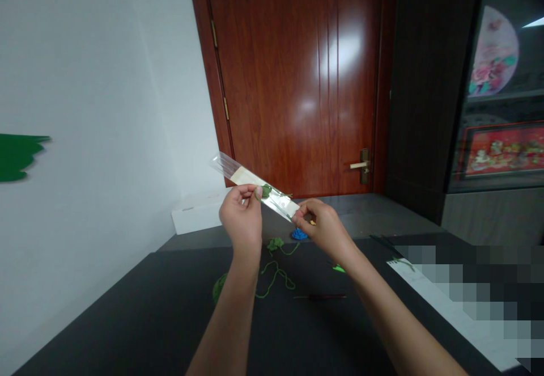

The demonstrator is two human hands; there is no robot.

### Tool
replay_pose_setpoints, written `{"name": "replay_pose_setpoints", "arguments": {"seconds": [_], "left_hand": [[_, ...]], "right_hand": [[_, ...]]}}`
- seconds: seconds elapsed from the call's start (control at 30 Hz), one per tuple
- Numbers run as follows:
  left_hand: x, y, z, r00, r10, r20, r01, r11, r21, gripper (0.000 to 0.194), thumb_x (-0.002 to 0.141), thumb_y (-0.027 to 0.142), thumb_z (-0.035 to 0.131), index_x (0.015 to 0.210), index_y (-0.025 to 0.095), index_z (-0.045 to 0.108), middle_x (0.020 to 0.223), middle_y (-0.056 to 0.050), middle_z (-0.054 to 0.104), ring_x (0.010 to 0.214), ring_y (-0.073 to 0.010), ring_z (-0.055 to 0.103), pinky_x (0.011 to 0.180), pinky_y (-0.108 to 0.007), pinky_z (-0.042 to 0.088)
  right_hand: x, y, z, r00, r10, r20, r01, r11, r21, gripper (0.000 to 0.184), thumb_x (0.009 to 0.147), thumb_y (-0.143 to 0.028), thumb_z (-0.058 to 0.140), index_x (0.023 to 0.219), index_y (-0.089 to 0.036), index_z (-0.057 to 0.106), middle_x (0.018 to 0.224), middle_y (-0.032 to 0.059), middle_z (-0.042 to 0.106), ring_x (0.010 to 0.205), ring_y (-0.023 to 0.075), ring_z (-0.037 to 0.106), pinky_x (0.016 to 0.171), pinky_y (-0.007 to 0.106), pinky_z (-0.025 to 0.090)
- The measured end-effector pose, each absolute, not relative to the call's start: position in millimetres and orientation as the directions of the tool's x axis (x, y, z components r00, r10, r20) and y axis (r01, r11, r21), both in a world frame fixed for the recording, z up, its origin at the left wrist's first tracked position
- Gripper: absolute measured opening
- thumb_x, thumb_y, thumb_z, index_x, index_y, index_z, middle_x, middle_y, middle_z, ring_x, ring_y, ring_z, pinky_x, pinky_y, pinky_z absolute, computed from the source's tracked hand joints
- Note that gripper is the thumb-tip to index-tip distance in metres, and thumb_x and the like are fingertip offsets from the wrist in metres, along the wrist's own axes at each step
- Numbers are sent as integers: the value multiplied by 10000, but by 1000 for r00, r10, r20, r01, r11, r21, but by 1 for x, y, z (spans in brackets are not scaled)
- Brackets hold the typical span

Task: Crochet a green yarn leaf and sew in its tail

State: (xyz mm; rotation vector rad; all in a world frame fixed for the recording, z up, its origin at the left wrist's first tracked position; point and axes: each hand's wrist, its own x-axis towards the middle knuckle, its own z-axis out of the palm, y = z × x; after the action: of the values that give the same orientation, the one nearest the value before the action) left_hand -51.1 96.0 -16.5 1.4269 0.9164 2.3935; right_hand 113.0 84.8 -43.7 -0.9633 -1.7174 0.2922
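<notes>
Raised above the table, a long clear plastic package (238,174) with a pale insert slants down to the right. Its lower right end is pinched by my right hand (325,225). My left hand (242,211) is closed, with thumb and finger on a small green crocheted piece (266,191) in front of the package. Whether those fingers also grip the package, I cannot tell. Beneath my hands lie another green crocheted piece (275,244) with a yarn tail and a blue crocheted piece (299,233). My left forearm partly hides a green yarn ball (219,286).
A thin crochet hook (325,296) lies on the dark table (170,319). Near my right forearm is a bright green item (339,269). A white sheet (450,313) rests at the right, partly pixelated. A white box (198,217) stands at the back left by the wall.
</notes>
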Motion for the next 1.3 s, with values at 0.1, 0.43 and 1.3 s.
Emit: {"name": "replay_pose_setpoints", "arguments": {"seconds": [0.1, 0.43, 1.3], "left_hand": [[-52, 97, -17, -510, 472, 719, 132, -783, 608, 69, 752, 165, 768, 782, 174, 707, 735, -14, 691, 713, -152, 656, 731, -298, 539], [-49, 89, -13, -496, 475, 727, 152, -777, 611, 64, 756, 161, 759, 766, 182, 700, 724, -7, 680, 706, -154, 664, 722, -296, 544], [-36, 79, -13, -509, 444, 738, 190, -778, 599, 64, 805, 138, 722, 796, 185, 680, 718, -2, 679, 700, -152, 659, 701, -288, 530]], "right_hand": [[117, 89, -45, -103, 741, 664, 449, 630, -633, 102, 798, -152, 668, 710, -195, 638, 760, 40, 695, 649, 174, 598, 609, 283, 417], [112, 79, -40, 7, 725, 689, 392, 632, -668, 32, 861, -228, 693, 872, -201, 708, 900, 70, 754, 837, 228, 686, 767, 347, 499], [84, 78, -52, 169, 499, 850, 494, 704, -511, 118, 903, -109, 543, 854, -207, 587, 1012, 118, 625, 979, 263, 609, 876, 428, 500]]}}
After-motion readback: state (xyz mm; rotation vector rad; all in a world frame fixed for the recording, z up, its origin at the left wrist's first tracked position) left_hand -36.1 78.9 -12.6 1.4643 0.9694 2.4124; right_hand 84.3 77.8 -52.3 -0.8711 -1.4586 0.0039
